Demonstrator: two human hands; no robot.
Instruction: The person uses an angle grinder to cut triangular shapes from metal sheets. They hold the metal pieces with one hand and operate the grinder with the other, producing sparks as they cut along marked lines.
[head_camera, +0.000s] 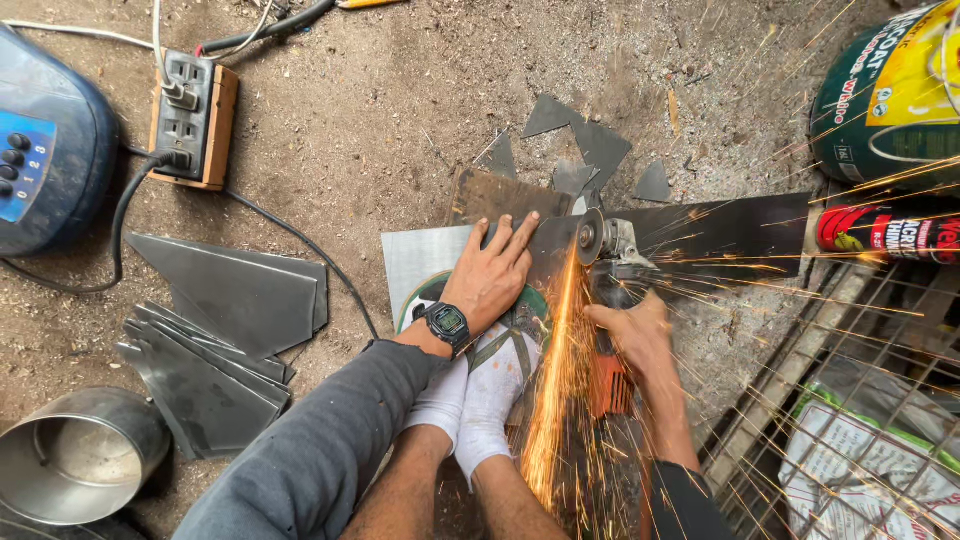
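Left hand (492, 275): flat, fingers spread, pressing a thin grey metal sheet (425, 262). Right hand (632, 335): clamped around an angle grinder (610, 262), its disc throwing orange sparks (555, 390) between both hands.

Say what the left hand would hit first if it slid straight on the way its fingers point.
The left hand lies flat on the metal sheet, fingers pointing up and slightly right. Straight on, it would likely meet the rusty brown plate first, then the dark triangular offcuts. Heights are hard to judge.
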